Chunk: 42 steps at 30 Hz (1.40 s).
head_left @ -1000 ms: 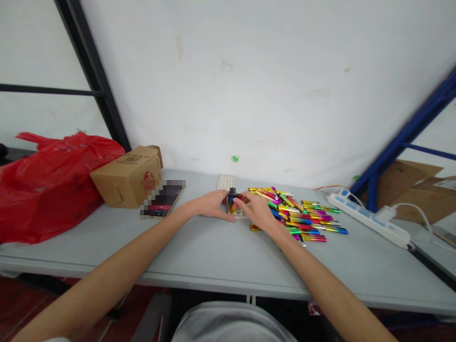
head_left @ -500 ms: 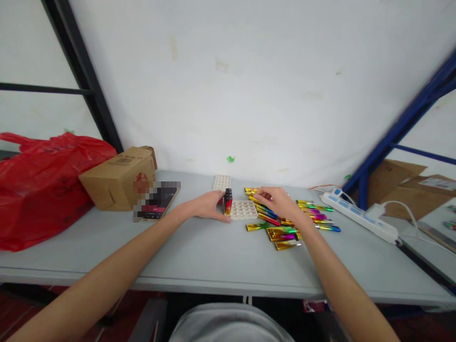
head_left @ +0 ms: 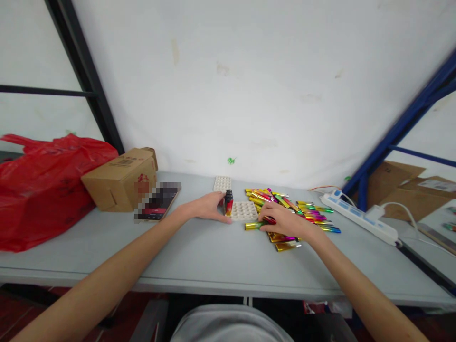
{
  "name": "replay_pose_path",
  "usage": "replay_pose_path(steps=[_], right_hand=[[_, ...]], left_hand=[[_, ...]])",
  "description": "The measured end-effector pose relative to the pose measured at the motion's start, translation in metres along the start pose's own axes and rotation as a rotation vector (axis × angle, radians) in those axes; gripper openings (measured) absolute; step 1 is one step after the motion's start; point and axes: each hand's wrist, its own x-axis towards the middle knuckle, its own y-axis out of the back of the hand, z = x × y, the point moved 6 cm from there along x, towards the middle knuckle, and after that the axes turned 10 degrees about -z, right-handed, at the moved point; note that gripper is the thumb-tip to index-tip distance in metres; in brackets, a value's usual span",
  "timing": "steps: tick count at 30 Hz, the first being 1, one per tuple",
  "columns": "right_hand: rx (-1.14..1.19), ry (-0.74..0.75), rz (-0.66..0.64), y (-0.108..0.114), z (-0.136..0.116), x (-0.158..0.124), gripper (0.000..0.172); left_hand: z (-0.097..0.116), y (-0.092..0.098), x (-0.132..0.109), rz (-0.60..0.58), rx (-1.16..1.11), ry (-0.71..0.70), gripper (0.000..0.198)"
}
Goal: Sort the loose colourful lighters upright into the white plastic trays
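Observation:
My left hand (head_left: 210, 207) curls round the left end of a white tray (head_left: 245, 211) with rows of round holes, its thumb at the near corner and its fingers behind. Several red-and-gold lighters with black tops (head_left: 229, 203) stand upright in the tray's left end, close to that hand. Right of the tray, my right hand (head_left: 280, 221) is closed on a red lighter (head_left: 269, 220), over a loose pile of shiny lighters (head_left: 285, 246) in gold, green, red, blue and purple. The hand hides part of the pile.
A second holed tray (head_left: 223, 183) lies behind, near the wall. On the left are a phone (head_left: 160, 202), a cardboard box (head_left: 121, 185) and a red plastic bag (head_left: 50, 194). A white power strip (head_left: 361, 216) with cables lies on the right.
My right hand has moved from the back of the pile toward me and now has a red lighter in its fingers. My left hand stays at the tray.

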Motion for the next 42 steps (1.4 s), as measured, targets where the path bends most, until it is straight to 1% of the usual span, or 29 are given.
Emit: replay_pose_path(steps=[2,3,6,9,11,13,15,16,18,22,24,26,29,31,34,37,39,42], right_hand=[[0.104,0.015,0.059,0.010,0.002,-0.003,0.013],[0.163,0.009,0.111,0.017,0.004,-0.004,0.016],[0.398,-0.003,0.282,0.035,0.015,-0.004,0.031],[0.686,0.002,0.405,0.047,0.023,0.011,0.041],[0.870,0.009,0.485,0.051,0.024,0.025,0.043],[1.073,0.050,0.557,0.051,0.020,0.040,0.045],[1.251,0.091,0.580,0.044,0.014,0.052,0.047],[1.309,0.097,0.571,0.038,0.010,0.057,0.048],[1.349,0.084,0.517,0.022,0.004,0.063,0.049],[1.269,0.023,0.391,-0.006,-0.003,0.069,0.047],[1.150,-0.034,0.389,-0.013,-0.002,0.069,0.047],[0.938,-0.070,0.457,-0.010,-0.003,0.068,0.048],[0.597,-0.079,0.620,-0.001,-0.008,0.064,0.055],[0.476,-0.096,0.678,0.001,-0.010,0.062,0.056],[0.412,-0.131,0.712,0.001,-0.010,0.061,0.050],[0.395,-0.146,0.741,0.002,-0.010,0.059,0.042],[0.400,-0.158,0.746,0.002,-0.011,0.058,0.042],[0.387,-0.156,0.738,0.004,-0.016,0.056,0.047]], left_hand=[[0.000,0.000,0.000,0.000,-0.005,-0.008,0.085],[0.000,0.000,0.001,0.005,-0.008,-0.008,0.084],[-0.002,0.000,0.001,0.019,-0.016,-0.006,0.083],[-0.003,-0.001,0.001,0.014,-0.010,-0.010,0.082],[-0.004,-0.001,0.001,0.009,-0.001,0.000,0.082],[-0.005,-0.001,0.001,0.006,0.003,0.013,0.083],[-0.005,-0.001,0.000,0.008,-0.004,0.013,0.082],[-0.004,-0.001,0.000,0.010,-0.010,0.007,0.082],[-0.003,0.000,0.000,0.016,-0.020,-0.004,0.081],[-0.003,-0.001,0.000,0.022,-0.029,-0.007,0.081],[-0.003,-0.001,0.000,0.025,-0.023,-0.006,0.081],[-0.003,-0.001,0.000,0.025,-0.012,-0.001,0.080],[-0.001,0.000,-0.001,0.019,-0.008,-0.006,0.079],[0.000,0.001,-0.002,0.015,-0.005,-0.009,0.079],[0.001,0.002,-0.003,0.014,-0.002,0.005,0.080],[0.000,0.002,-0.003,0.007,-0.004,0.019,0.079],[0.001,0.002,-0.003,0.004,-0.001,0.022,0.077],[0.002,0.002,-0.003,0.008,-0.007,0.009,0.078]])
